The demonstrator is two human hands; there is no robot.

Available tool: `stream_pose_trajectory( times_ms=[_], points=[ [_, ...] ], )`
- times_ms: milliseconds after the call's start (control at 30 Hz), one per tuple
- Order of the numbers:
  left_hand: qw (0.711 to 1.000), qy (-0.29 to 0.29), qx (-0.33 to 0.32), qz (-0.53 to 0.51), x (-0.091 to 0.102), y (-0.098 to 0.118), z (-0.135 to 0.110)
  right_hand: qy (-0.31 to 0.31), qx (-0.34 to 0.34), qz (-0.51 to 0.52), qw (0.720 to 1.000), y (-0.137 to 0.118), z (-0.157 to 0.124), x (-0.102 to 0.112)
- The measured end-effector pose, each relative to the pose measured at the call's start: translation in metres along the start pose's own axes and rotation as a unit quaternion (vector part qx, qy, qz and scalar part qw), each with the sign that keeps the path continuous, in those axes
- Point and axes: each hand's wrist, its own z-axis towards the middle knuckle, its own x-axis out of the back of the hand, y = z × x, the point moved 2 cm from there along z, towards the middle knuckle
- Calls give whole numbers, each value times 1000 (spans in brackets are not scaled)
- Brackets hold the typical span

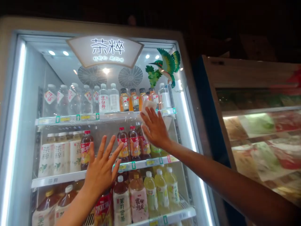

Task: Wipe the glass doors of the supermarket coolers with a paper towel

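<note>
A glass door [105, 128] of a lit drinks fridge stands in front of me. My left hand [101, 168] is open, fingers spread, in front of the glass by the middle shelf; it looks to be resting on the pane. Farther right and higher, my right hand [154, 128] holds a white cloth [149, 105] flat against the glass. The cloth sticks out past the fingertips and beside the palm. Whether it is fabric or paper, I cannot tell. Behind the hands stand red-labelled tea bottles [135, 142] and orange drink bottles [135, 100].
Inside are shelves of water bottles [74, 99], white-labelled bottles [62, 153] and yellow-green drinks [162, 190]. A fan-shaped sign [105, 51] and a bird sticker [168, 66] sit at the top. Another display fridge [258, 103] with packaged goods stands at right, blurred.
</note>
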Motion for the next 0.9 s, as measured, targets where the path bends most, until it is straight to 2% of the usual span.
stream_pose_trajectory(
  times_ms=[67,133,200,267,333,433,500,633,700,800,833,900],
  points=[
    [1000,-4,-16,18,11,-25,-2,17,-9,3,1000,-14,25,-6],
    [999,-7,-26,30,20,-50,-5,-24,78,19,996,-47,32,-14],
    [998,-8,-40,40,28,-74,-8,-76,195,37,977,-84,34,-23],
    [998,-7,-51,47,35,-99,-13,-98,260,44,960,-108,47,-31],
    [997,-7,-52,52,41,-125,-16,-81,232,34,969,-117,79,-38],
    [998,-10,-35,59,49,-163,-22,-39,118,6,992,-126,131,-51],
    [998,-6,-16,55,51,-186,-27,-39,119,-1,992,-145,150,-60],
    [1000,8,11,26,47,-222,-37,-68,205,-3,976,-191,167,-76],
    [1000,8,11,14,43,-232,-40,-65,178,-13,982,-203,181,-82],
    [1000,19,9,4,40,-239,-42,-41,84,-26,995,-214,192,-86],
    [1000,25,9,0,40,-241,-43,-38,77,-27,996,-219,189,-87],
    [999,37,10,-8,41,-242,-45,-54,120,-26,991,-230,175,-86]
  ],
)
